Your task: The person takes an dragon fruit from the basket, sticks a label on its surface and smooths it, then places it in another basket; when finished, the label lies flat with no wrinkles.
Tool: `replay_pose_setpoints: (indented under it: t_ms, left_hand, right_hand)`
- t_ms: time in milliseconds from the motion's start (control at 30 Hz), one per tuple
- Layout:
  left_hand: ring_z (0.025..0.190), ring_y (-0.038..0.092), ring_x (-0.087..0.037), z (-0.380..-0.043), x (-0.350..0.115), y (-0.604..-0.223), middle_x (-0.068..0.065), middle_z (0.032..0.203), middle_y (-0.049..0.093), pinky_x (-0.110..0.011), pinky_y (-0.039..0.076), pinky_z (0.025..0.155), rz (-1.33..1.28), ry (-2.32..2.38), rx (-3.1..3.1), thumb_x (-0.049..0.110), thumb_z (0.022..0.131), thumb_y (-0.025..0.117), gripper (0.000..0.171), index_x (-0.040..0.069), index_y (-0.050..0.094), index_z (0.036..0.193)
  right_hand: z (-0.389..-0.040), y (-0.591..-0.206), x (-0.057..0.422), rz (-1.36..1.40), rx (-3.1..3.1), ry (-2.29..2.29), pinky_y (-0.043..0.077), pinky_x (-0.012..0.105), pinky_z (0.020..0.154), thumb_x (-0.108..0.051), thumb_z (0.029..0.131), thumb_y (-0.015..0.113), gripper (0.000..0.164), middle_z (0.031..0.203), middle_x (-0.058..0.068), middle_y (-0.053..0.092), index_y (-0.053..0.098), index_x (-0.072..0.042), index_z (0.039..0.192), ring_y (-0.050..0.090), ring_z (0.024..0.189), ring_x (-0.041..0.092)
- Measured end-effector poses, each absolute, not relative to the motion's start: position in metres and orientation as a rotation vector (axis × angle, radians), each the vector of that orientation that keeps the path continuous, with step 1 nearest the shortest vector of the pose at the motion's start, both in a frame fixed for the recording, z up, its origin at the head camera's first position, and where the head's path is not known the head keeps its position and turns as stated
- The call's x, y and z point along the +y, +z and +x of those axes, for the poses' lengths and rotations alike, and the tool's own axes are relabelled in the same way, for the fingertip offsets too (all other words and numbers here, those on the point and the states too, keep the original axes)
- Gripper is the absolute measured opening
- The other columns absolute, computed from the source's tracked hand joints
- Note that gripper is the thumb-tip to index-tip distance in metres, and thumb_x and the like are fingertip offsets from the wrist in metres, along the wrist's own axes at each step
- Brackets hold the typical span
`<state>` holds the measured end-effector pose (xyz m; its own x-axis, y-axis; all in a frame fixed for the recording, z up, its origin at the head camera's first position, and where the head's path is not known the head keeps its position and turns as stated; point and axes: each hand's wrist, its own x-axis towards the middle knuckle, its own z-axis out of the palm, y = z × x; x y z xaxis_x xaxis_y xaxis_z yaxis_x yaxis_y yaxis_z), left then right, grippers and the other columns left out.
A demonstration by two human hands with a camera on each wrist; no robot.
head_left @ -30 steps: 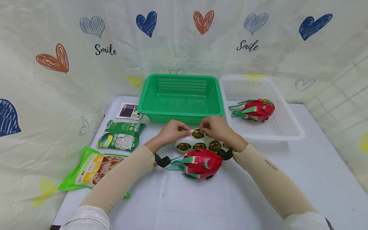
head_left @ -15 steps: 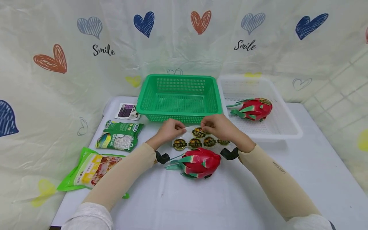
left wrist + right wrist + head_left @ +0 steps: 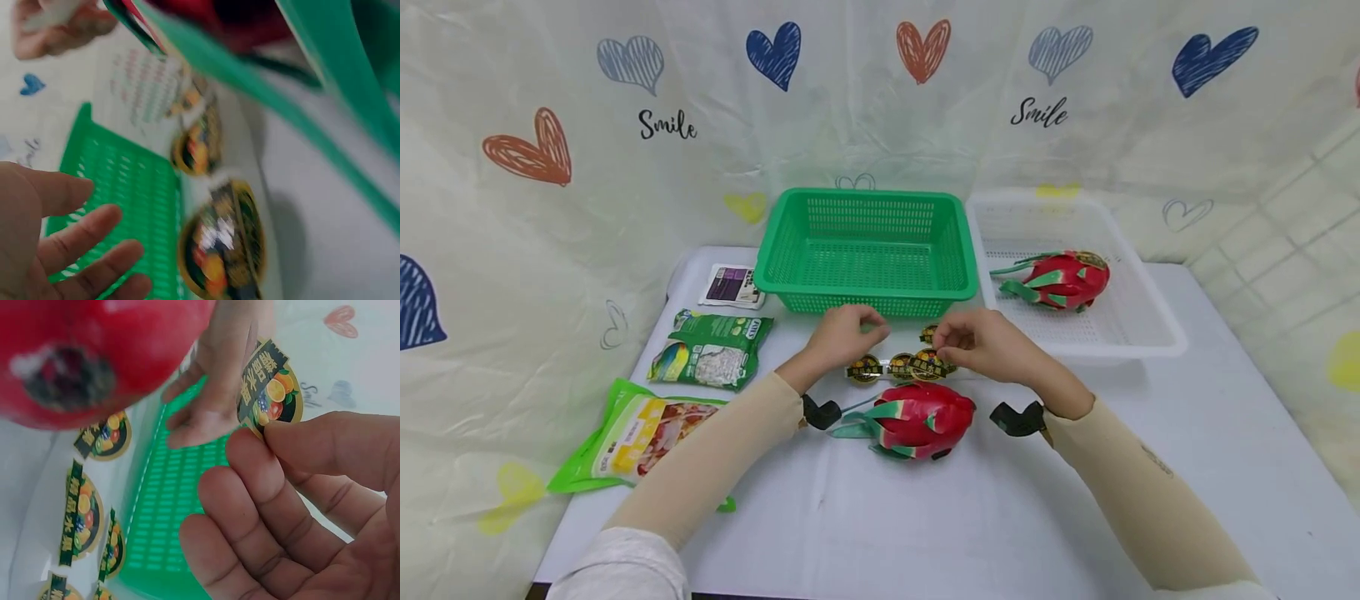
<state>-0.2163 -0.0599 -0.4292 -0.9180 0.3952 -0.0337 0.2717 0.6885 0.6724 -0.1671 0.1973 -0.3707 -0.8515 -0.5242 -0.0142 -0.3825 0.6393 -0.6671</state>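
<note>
My right hand (image 3: 992, 346) pinches a round black-and-gold sticker (image 3: 275, 387) printed with fruit between thumb and index finger, above the sheet. The left hand (image 3: 842, 340) hovers over the sheet's left end, its fingers (image 3: 87, 228) loosely extended with nothing between them. A clear sheet bearing several more stickers (image 3: 864, 369) lies on the table under both hands, partly hidden by the fruit and right hand. Just in front of it sits a red dragon fruit (image 3: 925, 421) with green scales, its stem to the left. Neither hand touches the fruit.
Behind the hands stands a green basket (image 3: 865, 296). A white basket (image 3: 1150, 325) to its right holds another dragon fruit (image 3: 1063, 281) with a sticker on it. Along the left lie a purple-and-white packet (image 3: 733, 286), a green bag (image 3: 713, 350) and a larger food bag (image 3: 643, 437).
The sticker has come off the sheet in my right hand, which has moved slightly right. My left hand has let go of the sheet, and the sheet now lies lower on the table.
</note>
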Motion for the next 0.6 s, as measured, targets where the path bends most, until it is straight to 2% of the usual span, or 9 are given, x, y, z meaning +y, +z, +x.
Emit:
replay_pose_setpoints:
  t_ms: [100, 267, 367, 433, 600]
  left_hand:
    - [0.110, 0.069, -0.023, -0.207, -0.055, -0.417, -0.003, 0.118, 0.077, -0.043, 0.056, 0.095, 0.629, 1.090, 2.636, 0.045, 0.105, 0.059, 0.036, 0.017, 0.077, 0.116]
    - [0.086, 0.063, -0.012, -0.191, -0.045, -0.400, -0.001, 0.099, 0.078, -0.029, 0.051, 0.074, 0.793, 1.092, 2.449, 0.051, 0.103, 0.059, 0.037, 0.022, 0.080, 0.097]
    - [0.072, 0.055, -0.008, -0.183, -0.041, -0.396, -0.003, 0.085, 0.076, -0.023, 0.044, 0.063, 0.907, 1.075, 2.398, 0.043, 0.100, 0.066, 0.029, 0.022, 0.080, 0.087]
    - [0.064, 0.050, -0.007, -0.180, -0.039, -0.395, -0.005, 0.079, 0.074, -0.021, 0.039, 0.058, 0.974, 1.074, 2.378, 0.037, 0.100, 0.069, 0.026, 0.018, 0.080, 0.086]
    - [0.056, 0.043, -0.006, -0.173, -0.037, -0.394, 0.001, 0.066, 0.065, -0.021, 0.035, 0.054, 0.979, 1.091, 2.368, 0.028, 0.100, 0.070, 0.025, 0.008, 0.080, 0.088]
  right_hand:
    - [-0.161, -0.371, 0.198, -0.723, 2.639, -1.034, 0.056, 0.027, 0.070, -0.010, 0.095, 0.075, 0.004, 0.088, 0.001, 0.072, 0.072, -0.008, 0.098, 0.064, 0.080, 0.016]
    - [-0.154, -0.373, 0.201, -0.687, 2.614, -1.082, 0.057, 0.025, 0.073, -0.006, 0.096, 0.073, 0.005, 0.089, 0.003, 0.073, 0.072, -0.010, 0.099, 0.066, 0.082, 0.016]
    - [-0.150, -0.376, 0.204, -0.671, 2.590, -1.131, 0.057, 0.025, 0.073, -0.005, 0.096, 0.072, 0.006, 0.090, 0.004, 0.072, 0.072, -0.010, 0.099, 0.065, 0.082, 0.017]
    - [-0.148, -0.379, 0.205, -0.650, 2.577, -1.166, 0.057, 0.025, 0.074, -0.005, 0.096, 0.071, 0.007, 0.091, 0.005, 0.071, 0.072, -0.010, 0.100, 0.065, 0.084, 0.018]
    - [-0.137, -0.390, 0.210, -0.507, 2.569, -1.241, 0.054, 0.028, 0.070, -0.016, 0.101, 0.069, 0.020, 0.093, 0.007, 0.071, 0.066, -0.012, 0.120, 0.066, 0.085, 0.026]
